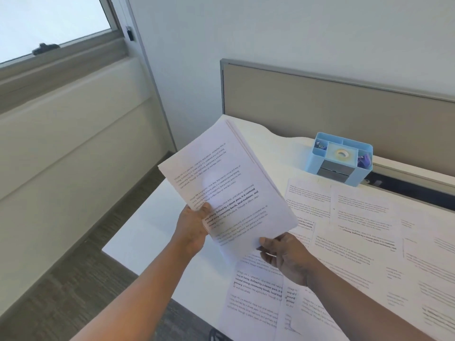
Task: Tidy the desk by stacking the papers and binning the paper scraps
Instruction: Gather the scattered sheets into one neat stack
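We see a stack of papers (229, 183) held up above the left part of the bench (152, 232), tilted, printed side toward us. Sheets are white, thin, flat, with blocks of small black type and some bold lines; the stack's long right edge shows several layered sheet edges.

Left hand (194, 225) grips the stack's lower left edge: thumb on the printed face, the other fingers hidden behind the paper. Right hand (285, 257) pinches the stack's bottom corner, thumb on top, fingers curled beneath.

More loose sheets (357, 217) of the same printed paper lie flat and overlapping across the right half of the bench, some reaching the near edge. Bench top is smooth, white, matte, with a wavy cut along its far edge.

At the far edge stands a light-blue plastic organiser (338, 159), boxy with rounded corners, split into compartments; a tape roll (341, 153) sits in the middle one, small purple items in the side ones, too blurred to name.

Behind it rises a beige fabric partition (320, 104) with a grey metal frame. Grey ribbed carpet (61, 291) lies left of the bench.
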`<state>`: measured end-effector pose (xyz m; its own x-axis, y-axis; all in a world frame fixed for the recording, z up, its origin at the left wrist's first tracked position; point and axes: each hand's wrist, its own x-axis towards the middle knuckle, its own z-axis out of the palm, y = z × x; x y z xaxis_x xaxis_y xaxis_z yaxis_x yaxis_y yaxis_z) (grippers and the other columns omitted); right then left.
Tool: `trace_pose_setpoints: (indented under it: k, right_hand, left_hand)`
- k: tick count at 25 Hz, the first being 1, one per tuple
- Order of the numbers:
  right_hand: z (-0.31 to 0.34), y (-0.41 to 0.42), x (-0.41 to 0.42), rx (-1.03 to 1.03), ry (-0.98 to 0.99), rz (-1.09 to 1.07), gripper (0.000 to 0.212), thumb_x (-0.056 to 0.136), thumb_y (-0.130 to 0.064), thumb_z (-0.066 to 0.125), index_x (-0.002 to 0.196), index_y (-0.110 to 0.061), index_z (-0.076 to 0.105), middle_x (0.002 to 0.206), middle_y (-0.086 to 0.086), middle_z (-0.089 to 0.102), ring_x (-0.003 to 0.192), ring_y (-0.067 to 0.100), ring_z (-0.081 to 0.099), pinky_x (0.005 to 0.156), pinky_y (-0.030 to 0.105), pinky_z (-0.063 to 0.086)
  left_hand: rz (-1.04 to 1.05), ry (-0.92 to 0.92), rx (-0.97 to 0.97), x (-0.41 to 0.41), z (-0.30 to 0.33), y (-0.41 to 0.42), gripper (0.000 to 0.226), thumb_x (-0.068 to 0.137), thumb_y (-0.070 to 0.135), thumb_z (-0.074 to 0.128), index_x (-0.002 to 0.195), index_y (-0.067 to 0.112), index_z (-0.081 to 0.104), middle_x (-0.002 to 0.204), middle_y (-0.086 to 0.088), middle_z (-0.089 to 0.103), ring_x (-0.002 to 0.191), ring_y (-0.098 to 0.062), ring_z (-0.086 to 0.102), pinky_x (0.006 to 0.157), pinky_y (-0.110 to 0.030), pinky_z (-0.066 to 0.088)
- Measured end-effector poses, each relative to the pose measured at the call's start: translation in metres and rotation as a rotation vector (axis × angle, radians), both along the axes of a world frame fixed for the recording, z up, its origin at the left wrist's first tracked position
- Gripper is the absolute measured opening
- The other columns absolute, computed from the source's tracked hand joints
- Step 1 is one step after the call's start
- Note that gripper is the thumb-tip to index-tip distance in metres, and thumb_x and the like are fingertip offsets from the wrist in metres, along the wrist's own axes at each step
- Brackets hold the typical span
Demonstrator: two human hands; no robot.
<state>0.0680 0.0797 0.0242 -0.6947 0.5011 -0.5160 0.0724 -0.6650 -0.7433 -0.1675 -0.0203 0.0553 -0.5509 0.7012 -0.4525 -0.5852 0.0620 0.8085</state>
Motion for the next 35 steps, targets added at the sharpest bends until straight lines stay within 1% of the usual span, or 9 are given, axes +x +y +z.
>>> trace_pose_setpoints:
  k: [8,12,14,18,20,23,28,33,35]
  right_hand:
    - [0.003,-0.009,-0.009,0.067,0.051,-0.134,0.031,0.099,0.000,0.059,0.126,-0.013,0.064,0.124,0.007,0.074,0.116,0.032,0.069,0.101,0.054,0.054]
    - [0.020,0.012,-0.010,0.322,-0.047,-0.068,0.027,0.099,-0.003,0.061,0.117,-0.023,0.066,0.114,-0.002,0.077,0.108,0.023,0.071,0.083,0.040,0.061]
    - [0.026,0.028,-0.013,0.448,-0.065,-0.002,0.029,0.099,-0.007,0.064,0.119,-0.027,0.065,0.116,-0.003,0.076,0.111,0.022,0.070,0.088,0.045,0.059]
    - [0.024,0.042,-0.039,0.602,-0.159,0.084,0.024,0.098,-0.010,0.067,0.119,-0.023,0.070,0.117,0.000,0.075,0.113,0.022,0.069,0.095,0.044,0.057]
    - [0.026,0.039,-0.059,0.650,-0.201,0.121,0.022,0.099,-0.009,0.064,0.114,-0.023,0.072,0.112,0.000,0.077,0.107,0.018,0.071,0.084,0.031,0.059]
    - [0.028,0.034,-0.084,0.661,-0.238,0.118,0.024,0.100,-0.007,0.062,0.110,-0.027,0.071,0.104,-0.008,0.078,0.099,0.010,0.072,0.074,0.021,0.057]
    - [0.017,0.036,-0.104,0.674,-0.309,0.083,0.019,0.101,-0.012,0.063,0.109,-0.026,0.073,0.112,0.004,0.076,0.108,0.026,0.070,0.092,0.042,0.055]
    - [0.017,0.039,-0.112,0.674,-0.309,0.037,0.018,0.102,-0.012,0.061,0.096,-0.025,0.072,0.091,0.009,0.071,0.061,0.005,0.056,0.054,0.018,0.042]
    - [0.012,0.041,-0.109,0.687,-0.287,0.070,0.015,0.101,-0.012,0.062,0.100,-0.023,0.072,0.096,0.015,0.071,0.059,0.008,0.055,0.051,0.019,0.041]
  left_hand:
    - [0.121,-0.067,-0.031,0.041,0.005,-0.016,0.033,0.104,0.001,0.050,0.129,0.020,0.061,0.124,-0.007,0.074,0.115,-0.033,0.068,0.097,-0.055,0.055]
    - [0.247,-0.052,-0.086,0.013,-0.001,-0.039,0.026,0.100,-0.003,0.057,0.119,0.014,0.061,0.130,-0.015,0.069,0.098,-0.026,0.071,0.078,-0.036,0.056]
    - [0.275,-0.003,-0.104,-0.012,-0.004,-0.054,0.033,0.094,-0.005,0.064,0.121,0.013,0.058,0.137,-0.021,0.063,0.090,-0.021,0.068,0.072,-0.031,0.052]
    - [0.097,0.355,-0.290,-0.061,-0.008,-0.076,0.088,0.087,0.003,0.079,0.156,0.028,0.029,0.144,-0.003,0.054,0.123,-0.021,0.056,0.105,-0.045,0.043]
    - [0.002,0.530,-0.342,-0.081,-0.010,-0.077,0.075,0.089,0.007,0.078,0.149,0.033,0.041,0.140,0.005,0.059,0.131,-0.020,0.052,0.111,-0.050,0.042]
    - [-0.032,0.555,-0.333,-0.111,-0.018,-0.072,0.048,0.096,0.004,0.067,0.134,0.029,0.049,0.114,0.005,0.073,0.118,-0.022,0.064,0.099,-0.046,0.052]
    - [-0.081,0.529,-0.283,-0.136,-0.021,-0.072,0.025,0.102,0.005,0.058,0.112,0.025,0.068,0.105,0.006,0.077,0.108,-0.023,0.071,0.092,-0.042,0.057]
    - [0.071,0.567,-0.228,-0.116,-0.017,-0.073,0.043,0.104,0.002,0.051,0.105,0.042,0.066,0.105,0.017,0.075,0.108,-0.011,0.068,0.087,-0.029,0.054]
    - [0.102,0.579,-0.240,-0.104,-0.022,-0.074,0.043,0.105,0.002,0.049,0.105,0.043,0.062,0.107,0.018,0.073,0.110,-0.011,0.066,0.088,-0.028,0.054]
